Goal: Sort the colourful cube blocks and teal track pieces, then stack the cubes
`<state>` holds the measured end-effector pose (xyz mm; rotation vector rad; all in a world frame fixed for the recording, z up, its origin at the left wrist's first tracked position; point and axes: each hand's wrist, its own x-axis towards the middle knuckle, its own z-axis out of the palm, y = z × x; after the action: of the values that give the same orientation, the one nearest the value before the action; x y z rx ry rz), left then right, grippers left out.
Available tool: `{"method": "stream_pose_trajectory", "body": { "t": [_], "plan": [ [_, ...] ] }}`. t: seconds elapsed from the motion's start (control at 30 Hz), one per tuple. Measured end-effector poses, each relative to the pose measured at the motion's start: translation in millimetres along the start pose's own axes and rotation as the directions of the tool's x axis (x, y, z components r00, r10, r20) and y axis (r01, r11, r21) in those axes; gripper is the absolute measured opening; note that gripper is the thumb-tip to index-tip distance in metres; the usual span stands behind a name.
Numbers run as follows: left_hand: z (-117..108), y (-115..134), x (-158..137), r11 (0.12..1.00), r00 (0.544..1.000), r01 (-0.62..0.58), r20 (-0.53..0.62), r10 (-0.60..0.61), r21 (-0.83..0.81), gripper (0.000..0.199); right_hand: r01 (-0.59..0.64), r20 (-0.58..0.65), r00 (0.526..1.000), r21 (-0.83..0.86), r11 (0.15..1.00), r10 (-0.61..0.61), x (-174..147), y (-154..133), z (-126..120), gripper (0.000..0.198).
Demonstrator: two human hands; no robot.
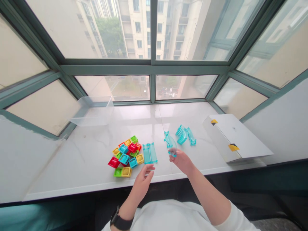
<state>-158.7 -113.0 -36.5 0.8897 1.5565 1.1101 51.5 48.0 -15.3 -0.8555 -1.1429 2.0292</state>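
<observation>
My right hand (180, 160) pinches the near end of a clear turquoise curved track piece (170, 140), held up a little over the white sill. My left hand (143, 181) holds nothing, its fingers apart and slightly bent, near the sill's front edge. Just beyond its fingertips lie straight turquoise track pieces (149, 153), side by side. To their left is a loose heap of red, yellow, green and blue plastic blocks (124, 158) with hollowed faces. Behind my right hand rest a nested group of curved turquoise tracks (181, 134) and another turquoise track piece (191, 136).
A clear plastic bin (92, 110) stands at the back left by the window. On the right sits a white box (237, 136) with yellow and black tape. Window frames (144, 70) close off the back, and the white sill (79, 166) ends at a front edge near me.
</observation>
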Motion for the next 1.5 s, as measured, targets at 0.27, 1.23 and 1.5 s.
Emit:
{"method": "stream_pose_trajectory", "body": {
  "t": [0.27, 1.23, 1.5],
  "plan": [
    [38, 44, 10, 0.987, 0.985, -0.091, 0.133, 0.108, -0.129, 0.06, 0.034, 0.058, 0.998, -0.083, 0.996, -0.029, -48, -2, 11, 0.039],
    [37, 71, -10, 0.928, 0.966, -0.252, 0.128, 0.224, 0.275, 0.034, 0.181, -0.077, 0.945, -0.688, 0.703, -0.318, -43, -22, 49, 0.037],
    [36, 68, -10, 0.887, 0.958, -0.276, 0.179, 0.223, 0.371, 0.034, 0.069, -0.193, 0.947, -0.659, 0.749, -0.257, -41, -17, 46, 0.044]
  ]
}}
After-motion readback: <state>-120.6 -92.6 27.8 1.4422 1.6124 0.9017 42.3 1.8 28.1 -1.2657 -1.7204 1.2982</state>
